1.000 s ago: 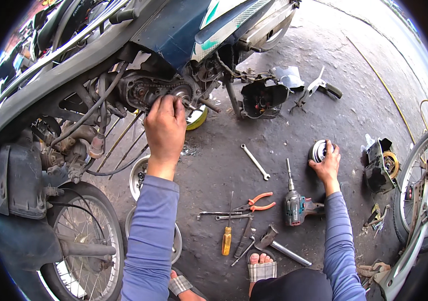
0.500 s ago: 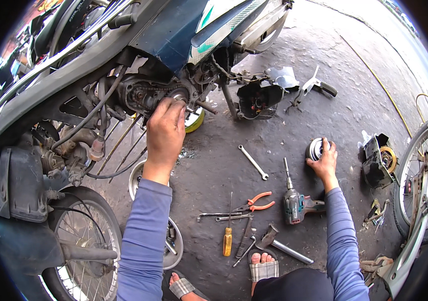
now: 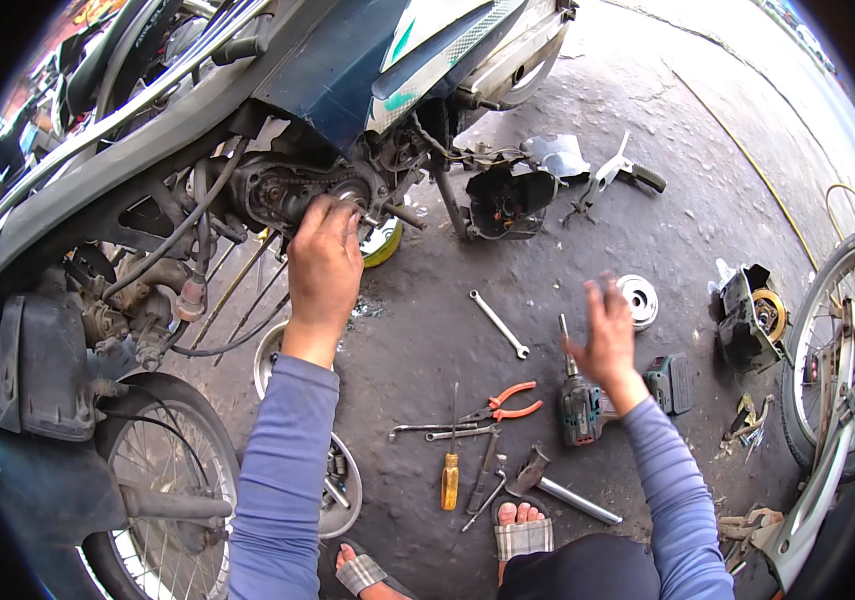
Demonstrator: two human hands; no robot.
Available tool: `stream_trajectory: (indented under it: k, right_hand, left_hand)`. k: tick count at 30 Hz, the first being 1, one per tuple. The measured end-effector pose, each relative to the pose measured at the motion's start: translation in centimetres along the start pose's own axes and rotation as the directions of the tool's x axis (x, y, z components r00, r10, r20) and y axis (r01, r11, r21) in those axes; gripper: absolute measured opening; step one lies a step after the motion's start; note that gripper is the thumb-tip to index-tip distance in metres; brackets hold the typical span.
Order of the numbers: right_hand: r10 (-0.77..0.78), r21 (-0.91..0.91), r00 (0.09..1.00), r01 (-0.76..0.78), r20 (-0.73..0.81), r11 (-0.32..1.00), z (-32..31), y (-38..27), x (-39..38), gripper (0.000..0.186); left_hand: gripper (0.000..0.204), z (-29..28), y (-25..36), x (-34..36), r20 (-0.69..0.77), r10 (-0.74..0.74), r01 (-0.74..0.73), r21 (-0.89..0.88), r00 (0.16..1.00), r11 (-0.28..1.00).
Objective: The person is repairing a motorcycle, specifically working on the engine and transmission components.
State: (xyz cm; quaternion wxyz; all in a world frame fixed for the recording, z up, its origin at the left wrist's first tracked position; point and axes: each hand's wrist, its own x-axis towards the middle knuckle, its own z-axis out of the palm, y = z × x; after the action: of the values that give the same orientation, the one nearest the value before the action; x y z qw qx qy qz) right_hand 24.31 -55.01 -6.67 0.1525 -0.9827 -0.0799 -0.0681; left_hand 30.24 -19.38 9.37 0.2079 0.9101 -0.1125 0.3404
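Observation:
Up at the open engine side [image 3: 282,195] of a motorcycle, my left hand [image 3: 325,262] has its fingers closed by the metal shaft. What they pinch is hidden behind them. My right hand [image 3: 607,340] is in the air with fingers apart and nothing in them, a little blurred. Beside it on the ground lies a round silver metal rotor [image 3: 637,303], apart from the fingers. Beneath that hand is a teal and black cordless impact wrench [image 3: 579,412] with a long socket, partly covered by my wrist. A combination wrench [image 3: 499,325] lies between my two hands.
Near my feet lie orange-handled pliers [image 3: 517,402], a yellow-handled screwdriver [image 3: 449,482] and a hammer [image 3: 567,493]. A metal bowl [image 3: 349,510] holds small parts. To the right are a black case with a copper-coloured ring [image 3: 747,320] and a bicycle wheel [image 3: 797,400].
My right hand has let go of the rotor and moved left, over toward the impact wrench. The rotor now lies flat on the ground. My left hand stays at the engine.

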Motion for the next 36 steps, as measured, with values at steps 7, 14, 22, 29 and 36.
stream_trajectory:
  k: [7,14,22,29,36]
  right_hand:
    - [-0.634,0.103,0.630,0.669,0.448,0.736,6.5,-8.5,-5.8,0.058]
    - [-0.314,0.469,0.832,0.075,0.456,0.880,2.2,-10.4,-2.4,0.026]
    - [-0.106,0.659,0.782,-0.435,0.615,0.613,-5.5,-21.1,5.4,0.023]
    - [-0.411,0.894,0.848,-0.423,0.334,-0.146,-1.0,-25.1,6.1,0.023]
    - [-0.478,0.881,0.867,-0.330,0.141,-0.338,4.1,-25.2,8.9,0.028]
  left_hand:
    - [0.012,-1.0,-0.4,-0.3,0.079,0.041,-0.035,-0.073,0.996,0.997]
    - [0.020,-7.0,1.7,-4.9,0.311,-0.047,0.125,-0.235,0.949,0.964]
    - [0.019,-24.3,9.5,-8.7,0.954,0.022,-0.050,-0.007,0.300,0.999]
    - [0.027,-24.4,9.1,-8.8,0.863,0.066,0.216,-0.198,0.501,0.956]
    - [0.032,-23.7,7.0,-9.2,0.842,0.053,0.208,-0.193,0.536,0.959]
